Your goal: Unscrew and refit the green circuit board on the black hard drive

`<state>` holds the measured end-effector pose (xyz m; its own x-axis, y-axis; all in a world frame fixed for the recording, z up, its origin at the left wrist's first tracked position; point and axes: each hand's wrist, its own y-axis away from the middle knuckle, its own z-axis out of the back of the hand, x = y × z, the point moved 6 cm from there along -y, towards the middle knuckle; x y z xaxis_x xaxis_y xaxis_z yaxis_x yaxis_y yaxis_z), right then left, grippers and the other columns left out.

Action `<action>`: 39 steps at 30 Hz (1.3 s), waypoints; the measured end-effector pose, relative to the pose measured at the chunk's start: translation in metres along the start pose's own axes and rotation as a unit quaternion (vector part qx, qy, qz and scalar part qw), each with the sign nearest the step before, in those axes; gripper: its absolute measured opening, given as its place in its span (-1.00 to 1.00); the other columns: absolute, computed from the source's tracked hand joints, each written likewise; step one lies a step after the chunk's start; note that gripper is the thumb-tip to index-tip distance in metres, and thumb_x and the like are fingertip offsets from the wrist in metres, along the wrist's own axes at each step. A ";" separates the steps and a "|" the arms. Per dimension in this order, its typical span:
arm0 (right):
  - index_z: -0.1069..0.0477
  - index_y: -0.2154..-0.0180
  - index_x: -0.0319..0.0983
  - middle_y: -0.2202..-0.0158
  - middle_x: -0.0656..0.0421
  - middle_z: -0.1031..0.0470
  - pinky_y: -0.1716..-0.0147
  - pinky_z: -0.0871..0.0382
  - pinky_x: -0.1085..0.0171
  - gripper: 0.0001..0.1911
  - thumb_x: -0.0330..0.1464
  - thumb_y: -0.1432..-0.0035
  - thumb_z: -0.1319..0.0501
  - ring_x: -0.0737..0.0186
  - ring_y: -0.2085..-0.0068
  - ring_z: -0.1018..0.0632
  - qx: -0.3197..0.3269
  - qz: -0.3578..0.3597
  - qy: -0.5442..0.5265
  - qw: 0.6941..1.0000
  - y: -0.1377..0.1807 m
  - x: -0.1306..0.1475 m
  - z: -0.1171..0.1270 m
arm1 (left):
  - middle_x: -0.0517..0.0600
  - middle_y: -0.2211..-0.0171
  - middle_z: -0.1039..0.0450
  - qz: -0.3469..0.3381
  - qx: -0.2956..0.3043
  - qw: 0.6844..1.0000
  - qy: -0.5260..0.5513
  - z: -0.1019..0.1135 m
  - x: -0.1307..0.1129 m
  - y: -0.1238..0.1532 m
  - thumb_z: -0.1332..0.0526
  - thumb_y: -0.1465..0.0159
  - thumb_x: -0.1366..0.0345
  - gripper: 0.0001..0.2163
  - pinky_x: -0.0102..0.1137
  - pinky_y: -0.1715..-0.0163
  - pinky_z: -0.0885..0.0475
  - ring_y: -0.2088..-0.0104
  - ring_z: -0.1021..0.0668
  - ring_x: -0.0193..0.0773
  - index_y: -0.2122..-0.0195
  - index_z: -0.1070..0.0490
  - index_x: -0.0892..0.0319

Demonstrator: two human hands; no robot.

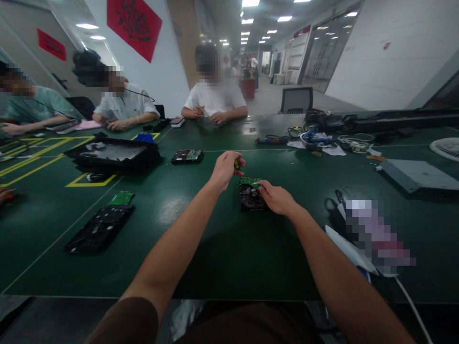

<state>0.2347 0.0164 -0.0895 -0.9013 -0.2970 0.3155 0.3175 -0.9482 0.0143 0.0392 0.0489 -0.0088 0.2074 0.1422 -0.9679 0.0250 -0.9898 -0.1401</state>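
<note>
A black hard drive [251, 197] lies on the green table [233, 248] with a green circuit board [250, 181] at its far end. My left hand [225, 168] hovers just above and left of it, closed round a small yellow-and-black tool [236, 164], likely a screwdriver. My right hand [276, 198] rests against the drive's right side, fingers pinched at the edge of the circuit board.
Another drive [187, 156] lies further back. A black tray [113, 155], a green board [121, 198] and a black panel [100, 228] sit to the left. Cables and a bowl [311, 139] are at back right, a grey plate [416, 174] right. Three people sit across the table.
</note>
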 end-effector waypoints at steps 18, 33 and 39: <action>-0.19 -0.32 -0.05 0.10 -0.01 -0.62 0.25 -0.33 0.16 -0.52 -0.16 -0.50 0.17 -0.04 0.20 -0.62 0.002 -0.016 -0.009 1.000 -0.001 -0.002 0.000 | 0.00 0.38 -0.48 -0.015 0.015 0.999 0.038 -0.001 -0.001 0.000 -0.33 -0.18 0.22 -0.83 -0.36 0.38 -0.56 0.32 -0.55 -0.25 0.31 -0.42 0.18; -0.54 -0.09 -0.20 -0.11 -0.05 -0.40 -0.12 -0.35 0.04 -0.60 -0.26 -0.43 -0.03 -0.02 -0.10 -0.43 -0.152 0.097 -0.015 0.983 -0.005 0.003 0.007 | 0.02 0.30 -0.43 -0.041 -0.016 0.999 -0.026 0.005 -0.005 -0.001 -0.34 -0.12 0.17 -0.81 -0.45 0.48 -0.53 0.30 -0.48 -0.28 0.37 -0.56 0.19; -0.51 -0.08 -0.29 -0.32 -0.08 -0.32 -0.32 -0.17 -0.04 -0.61 -0.33 -0.42 -0.01 -0.02 -0.34 -0.32 -0.136 0.127 -0.029 0.982 -0.007 0.004 0.003 | 0.00 0.34 -0.41 -0.032 -0.042 0.998 -0.018 0.010 -0.003 -0.003 -0.36 -0.11 0.17 -0.81 -0.45 0.49 -0.53 0.34 -0.47 -0.30 0.38 -0.51 0.19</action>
<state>0.2293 0.0222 -0.0853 -0.7826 -0.5279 0.3300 0.4318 -0.8421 -0.3232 0.0285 0.0512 -0.0072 0.1668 0.2038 -0.9647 0.1200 -0.9753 -0.1853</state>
